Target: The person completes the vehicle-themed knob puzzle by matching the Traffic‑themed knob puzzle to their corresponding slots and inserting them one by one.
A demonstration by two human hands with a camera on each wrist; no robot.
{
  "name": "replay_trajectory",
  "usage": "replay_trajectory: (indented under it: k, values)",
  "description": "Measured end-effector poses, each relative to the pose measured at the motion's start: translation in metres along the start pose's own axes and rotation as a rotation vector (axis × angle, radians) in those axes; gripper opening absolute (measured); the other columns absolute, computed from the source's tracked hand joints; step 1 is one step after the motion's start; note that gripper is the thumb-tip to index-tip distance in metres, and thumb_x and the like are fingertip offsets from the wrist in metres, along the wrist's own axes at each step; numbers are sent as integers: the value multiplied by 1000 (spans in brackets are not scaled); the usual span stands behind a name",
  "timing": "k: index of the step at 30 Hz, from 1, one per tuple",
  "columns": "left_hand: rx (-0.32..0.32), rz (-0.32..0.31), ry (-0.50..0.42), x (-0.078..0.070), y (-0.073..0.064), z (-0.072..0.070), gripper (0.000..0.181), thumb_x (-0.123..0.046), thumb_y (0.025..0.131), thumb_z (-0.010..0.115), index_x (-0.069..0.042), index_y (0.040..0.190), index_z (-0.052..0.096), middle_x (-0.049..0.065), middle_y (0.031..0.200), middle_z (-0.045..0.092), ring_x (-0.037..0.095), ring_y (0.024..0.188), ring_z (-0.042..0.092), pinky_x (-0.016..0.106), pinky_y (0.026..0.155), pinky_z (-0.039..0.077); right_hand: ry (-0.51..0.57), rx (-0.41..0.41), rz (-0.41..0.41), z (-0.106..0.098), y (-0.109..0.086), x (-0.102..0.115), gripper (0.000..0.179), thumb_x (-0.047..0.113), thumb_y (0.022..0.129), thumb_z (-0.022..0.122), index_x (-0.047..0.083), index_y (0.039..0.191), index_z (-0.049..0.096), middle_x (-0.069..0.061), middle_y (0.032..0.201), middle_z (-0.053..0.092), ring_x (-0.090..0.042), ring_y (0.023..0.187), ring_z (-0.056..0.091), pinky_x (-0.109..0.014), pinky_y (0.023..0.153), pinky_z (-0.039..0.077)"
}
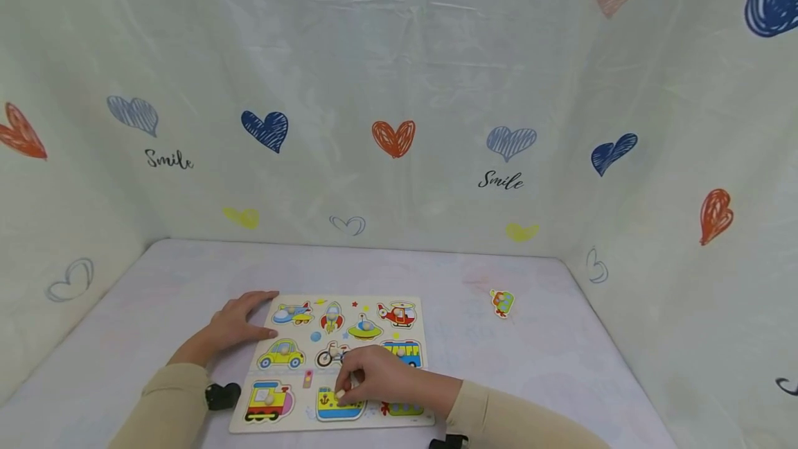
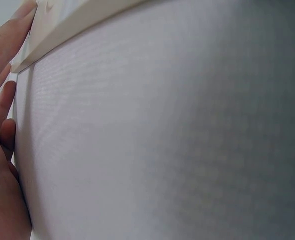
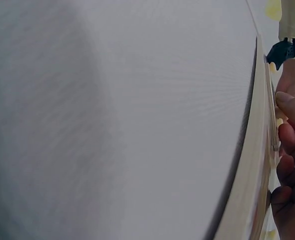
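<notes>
A wooden knob puzzle board with vehicle pictures lies flat on the table. My right hand pinches the small knob of a blue and yellow ship puzzle piece in the bottom row. That piece sits over its place between the train and a green piece partly covered by my wrist. At the board's upper left, my left hand rests with fingers extended, fingertips at the corner and thumb on the left edge. In the left wrist view its thumb touches the board rim.
A small red, green and yellow puzzle piece lies on the table right of the board. Other pieces fill the upper rows, among them a car and a helicopter. A heart-patterned curtain encloses the table.
</notes>
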State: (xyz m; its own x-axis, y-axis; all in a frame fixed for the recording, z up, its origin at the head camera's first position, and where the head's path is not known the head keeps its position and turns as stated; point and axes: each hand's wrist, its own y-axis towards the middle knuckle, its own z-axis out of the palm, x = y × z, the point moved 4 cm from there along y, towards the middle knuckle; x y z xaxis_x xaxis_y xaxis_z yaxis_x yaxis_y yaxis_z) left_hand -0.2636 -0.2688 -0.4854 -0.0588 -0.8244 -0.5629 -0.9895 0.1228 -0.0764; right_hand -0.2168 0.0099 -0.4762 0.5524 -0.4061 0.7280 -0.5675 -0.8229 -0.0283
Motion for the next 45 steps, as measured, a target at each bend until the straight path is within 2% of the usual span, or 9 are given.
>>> replay_trajectory:
  k: [10, 18, 25, 32, 37, 45]
  values:
    - [4, -7, -8, -1, 0, 0, 89, -44, 73, 82, -7, 144, 43, 29, 146, 33, 50, 127, 28, 69, 95, 23, 27, 11, 34, -2, -2, -4, 6, 24, 83, 79, 22, 86, 74, 19, 74, 56, 1, 62, 46, -16, 55, 40]
    - [-2, -17, -16, -1, 2, 2, 89, -43, 73, 82, -7, 143, 43, 28, 146, 33, 50, 128, 28, 70, 95, 22, 1, -7, 43, -8, -3, -4, 6, 26, 83, 79, 23, 85, 74, 20, 75, 56, 0, 62, 46, -16, 55, 40]
    - [3, -8, -16, 0, 3, 1, 89, -45, 73, 82, -7, 144, 42, 28, 147, 33, 51, 127, 27, 69, 95, 22, 17, -148, 127, -40, -22, -22, 11, 19, 79, 83, 24, 82, 73, 16, 76, 59, -2, 66, 49, -18, 60, 43]
    - [2, -8, 7, -1, -1, -2, 88, -43, 74, 81, -5, 143, 42, 30, 146, 33, 53, 127, 27, 72, 95, 22, 31, -220, 123, -60, -41, -40, 11, 14, 77, 84, 17, 82, 75, 14, 79, 62, -5, 69, 52, -20, 62, 45]
    - [8, -18, -1, -1, -1, 0, 89, -44, 73, 82, -5, 143, 43, 30, 146, 33, 53, 128, 26, 73, 96, 20, 15, -272, 192, -78, -62, -56, 11, 14, 78, 83, 16, 84, 74, 12, 79, 61, -9, 68, 50, -21, 60, 43]
    - [6, -11, 4, 1, 0, 2, 90, -46, 73, 82, -6, 143, 43, 30, 146, 33, 53, 128, 27, 72, 95, 22, 1, -411, 289, -111, -96, -89, 11, 12, 80, 81, 12, 89, 74, 8, 78, 61, -14, 70, 50, -23, 59, 43]
